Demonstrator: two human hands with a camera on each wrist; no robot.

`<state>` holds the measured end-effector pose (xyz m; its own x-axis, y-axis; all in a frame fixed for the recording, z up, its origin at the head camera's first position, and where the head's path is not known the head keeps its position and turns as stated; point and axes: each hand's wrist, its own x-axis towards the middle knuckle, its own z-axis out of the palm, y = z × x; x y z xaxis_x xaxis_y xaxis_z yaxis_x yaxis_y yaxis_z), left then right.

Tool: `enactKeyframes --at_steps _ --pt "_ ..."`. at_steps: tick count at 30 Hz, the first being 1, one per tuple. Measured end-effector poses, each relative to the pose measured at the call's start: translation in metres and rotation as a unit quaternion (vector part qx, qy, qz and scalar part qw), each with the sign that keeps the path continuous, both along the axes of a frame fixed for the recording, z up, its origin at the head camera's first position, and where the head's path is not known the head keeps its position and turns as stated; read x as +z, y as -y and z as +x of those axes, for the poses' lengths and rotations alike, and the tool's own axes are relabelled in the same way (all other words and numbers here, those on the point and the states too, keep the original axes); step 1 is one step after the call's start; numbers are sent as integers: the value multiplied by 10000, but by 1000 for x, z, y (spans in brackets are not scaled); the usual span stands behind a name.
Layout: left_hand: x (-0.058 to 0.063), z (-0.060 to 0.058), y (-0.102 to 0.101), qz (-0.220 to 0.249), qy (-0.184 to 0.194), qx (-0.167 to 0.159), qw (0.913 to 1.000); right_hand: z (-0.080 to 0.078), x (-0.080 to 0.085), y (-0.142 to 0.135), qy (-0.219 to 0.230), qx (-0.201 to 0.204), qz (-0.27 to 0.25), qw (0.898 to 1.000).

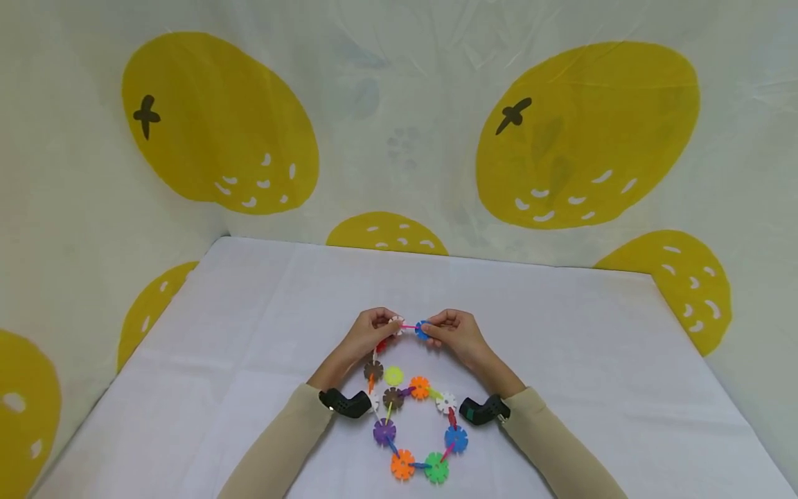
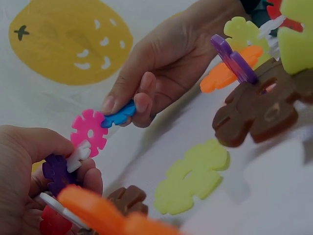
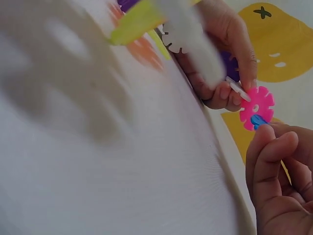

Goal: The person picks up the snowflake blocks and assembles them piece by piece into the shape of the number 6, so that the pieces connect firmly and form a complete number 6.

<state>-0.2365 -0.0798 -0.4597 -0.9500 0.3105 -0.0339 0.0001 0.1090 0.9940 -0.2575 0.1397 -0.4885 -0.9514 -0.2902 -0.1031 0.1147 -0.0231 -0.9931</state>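
My left hand [image 1: 364,334] pinches a white notched snowflake disc [image 2: 79,155] at the end of a chain of linked plastic discs. A pink disc [image 2: 90,132] is slotted edgewise between that white disc and a blue disc [image 2: 120,115]. The blue one is pinched between the thumb and fingers of my right hand [image 1: 460,335]. A purple disc [image 2: 54,172] sits by the left fingers, partly covered by them. From the left hand the chain runs down past a brown disc [image 1: 373,370] to a loop of many colours lying on the table.
One yellow disc [image 1: 393,376] lies by itself beside the loop, near another brown disc [image 1: 393,398]. Orange [image 1: 402,465] and green [image 1: 437,468] discs form the loop's near side. A white cloth covers the table [image 1: 561,346], and a fruit-printed sheet [image 1: 399,104] hangs behind it.
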Motion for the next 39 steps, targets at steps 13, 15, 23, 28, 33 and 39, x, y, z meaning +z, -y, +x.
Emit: enactKeyframes --at_steps 13,15,23,28,33,39 --pt "-34 -18 1 17 126 -80 9999 3 0 -1 243 8 -449 9987" --pt "-34 -19 1 -20 77 -129 9999 2 -1 -2 230 132 -459 9986" --pt "-32 -17 3 -219 28 -68 9997 -1 -2 -1 1 339 -322 9989" --pt "-33 -18 4 -51 168 139 9997 -1 -2 1 133 471 -296 9984" --pt "-33 -17 2 -11 197 284 9994 2 1 0 504 736 -299 9956" --pt "-33 -18 -1 73 217 217 9995 2 -1 -5 404 1258 375 9905"
